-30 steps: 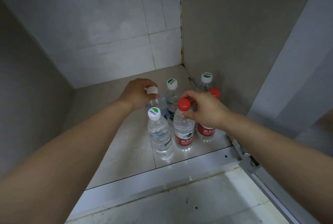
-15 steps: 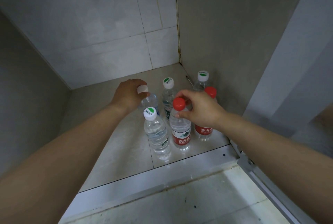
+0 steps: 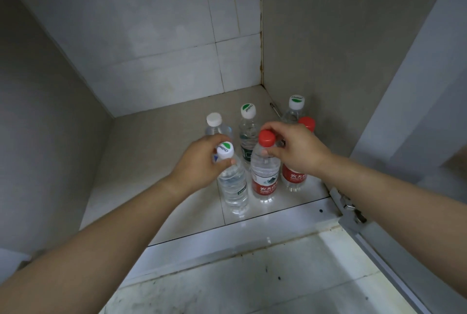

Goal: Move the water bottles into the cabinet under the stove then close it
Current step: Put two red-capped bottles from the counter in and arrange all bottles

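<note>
Left hand (image 3: 202,162) grips the neck of a clear plastic bottle with white-and-green cap (image 3: 233,187). Right hand (image 3: 298,148) pinches the neck of a clear red-capped, red-labelled bottle (image 3: 265,177) just beside it. Both stand upright, long axis vertical, directly under each hand on the tiled cabinet floor (image 3: 151,162), in front of four more bottles (image 3: 249,131). Likely next: let go, draw back; the pale open cabinet door (image 3: 417,86) lies to the right, right arm nearer.

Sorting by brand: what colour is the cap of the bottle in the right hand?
Red cap, best seen in the head view.
</note>
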